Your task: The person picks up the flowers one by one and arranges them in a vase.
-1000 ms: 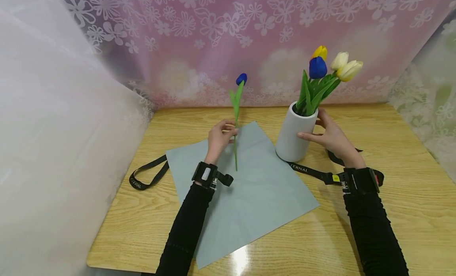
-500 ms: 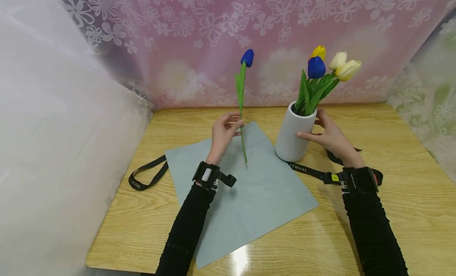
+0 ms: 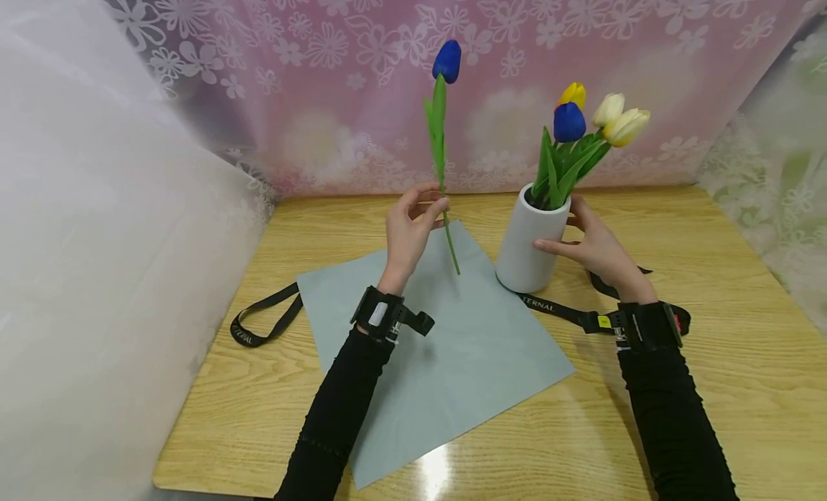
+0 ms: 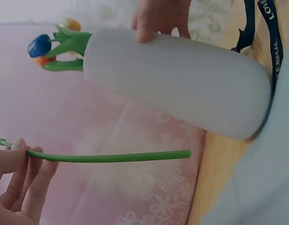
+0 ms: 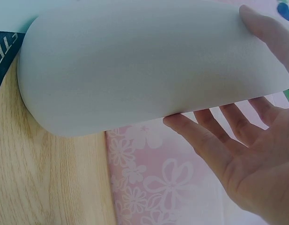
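In the head view, my left hand (image 3: 408, 232) pinches the green stem of a single blue tulip (image 3: 438, 120), bloom up. The stem's cut end hangs below my fingers, over a grey-blue sheet of paper (image 3: 446, 357). To the right stands a white vase (image 3: 526, 246) holding several tulips (image 3: 568, 123), with blue, yellow and cream blooms. My right hand (image 3: 597, 250) holds this vase near its top, thumb in front and fingertips (image 5: 172, 120) along its side, as the right wrist view shows. Seen from the left wrist, the bare stem (image 4: 121, 157) points toward the vase's side.
A black lettered ribbon (image 3: 549, 307) runs from the vase base toward my right wrist, and a loop of black ribbon (image 3: 242, 332) lies left of the paper. Behind the wooden table (image 3: 730, 386) hangs a pink floral curtain (image 3: 362, 128). White sheeting (image 3: 97, 235) borders the left side.
My left hand has risen and moved slightly right, lifting the blue tulip higher against the curtain. The right hand and the vase have stayed in place.
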{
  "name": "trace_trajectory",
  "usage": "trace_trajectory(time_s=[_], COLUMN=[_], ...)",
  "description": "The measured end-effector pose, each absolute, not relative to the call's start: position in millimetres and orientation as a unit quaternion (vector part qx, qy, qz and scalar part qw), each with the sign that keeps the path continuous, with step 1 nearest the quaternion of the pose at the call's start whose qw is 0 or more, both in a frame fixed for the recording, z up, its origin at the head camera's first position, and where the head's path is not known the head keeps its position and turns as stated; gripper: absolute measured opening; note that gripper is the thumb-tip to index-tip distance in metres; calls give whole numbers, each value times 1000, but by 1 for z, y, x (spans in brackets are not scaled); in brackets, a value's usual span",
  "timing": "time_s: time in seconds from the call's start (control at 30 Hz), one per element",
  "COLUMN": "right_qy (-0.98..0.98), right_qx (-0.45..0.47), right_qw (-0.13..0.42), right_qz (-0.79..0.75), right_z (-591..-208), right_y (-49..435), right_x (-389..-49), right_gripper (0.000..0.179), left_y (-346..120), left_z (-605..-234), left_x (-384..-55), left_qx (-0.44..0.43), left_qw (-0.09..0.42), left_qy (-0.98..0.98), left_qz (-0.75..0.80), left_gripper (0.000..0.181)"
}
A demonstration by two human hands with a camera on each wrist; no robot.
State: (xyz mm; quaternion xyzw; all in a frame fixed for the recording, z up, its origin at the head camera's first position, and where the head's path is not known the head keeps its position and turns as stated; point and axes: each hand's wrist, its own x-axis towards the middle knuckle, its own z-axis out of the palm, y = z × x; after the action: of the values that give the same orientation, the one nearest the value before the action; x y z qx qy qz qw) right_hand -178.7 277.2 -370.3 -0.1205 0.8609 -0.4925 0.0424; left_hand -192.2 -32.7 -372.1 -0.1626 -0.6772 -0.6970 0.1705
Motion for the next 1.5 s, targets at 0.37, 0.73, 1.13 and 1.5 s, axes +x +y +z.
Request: trace_trajectory(time_s=[0.37, 0.73, 1.13, 1.5], right_qy=[862, 863, 862, 861], right_qx=[-120, -117, -119, -121], right_qw=[39, 40, 37, 37], right_qz=[-491, -490, -492, -492], right_z=[-371, -369, -372, -372], right_y=[277, 277, 278, 278], right_x=[-180, -177, -179, -177], right_gripper=[98, 99, 98, 99], left_y=[-15, 13, 45, 58], left_z=[-313, -247, -248, -276], left_x=[-194, -203, -208, -213], left_qx=[-237, -296, -317, -284], left_qw=[243, 305, 281, 228], left_qy=[-639, -606, -625, -678], left_qz=[-690, -672, -656, -638], left_gripper=[27, 29, 27, 28])
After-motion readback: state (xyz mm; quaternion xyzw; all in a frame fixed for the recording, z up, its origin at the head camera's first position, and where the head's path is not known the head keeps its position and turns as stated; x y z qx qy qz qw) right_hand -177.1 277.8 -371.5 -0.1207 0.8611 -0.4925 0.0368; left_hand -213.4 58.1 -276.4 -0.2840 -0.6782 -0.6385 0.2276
